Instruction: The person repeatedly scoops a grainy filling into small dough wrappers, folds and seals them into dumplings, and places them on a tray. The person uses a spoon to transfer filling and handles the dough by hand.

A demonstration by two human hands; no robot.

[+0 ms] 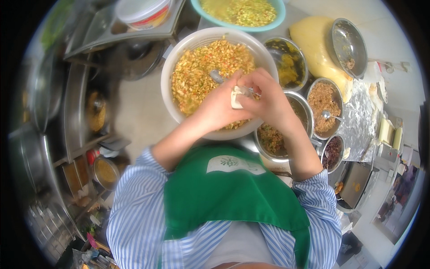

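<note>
A piece of pale dough [237, 98] is held between my two hands, above a large white plastic colander [167, 84] full of chopped, yellowish filling [196, 75]. My left hand [220, 101] cups the dough from one side, its fingertips bent over it. My right hand [265, 95] closes on it from the other side, with the thumb against the dough. A metal spoon [216, 76] shows just beyond the hands, over the filling; its handle is partly hidden by my fingers, and which hand holds it, if either, I cannot tell.
Steel bowls of filling stand at the right, one with brown mince [323, 97] and a spoon, one with dark filling [333, 151]. Beyond the colander is a turquoise basin [282, 16]. A floured worktop [357, 117] lies farther right; metal shelving [75, 111] runs along the left.
</note>
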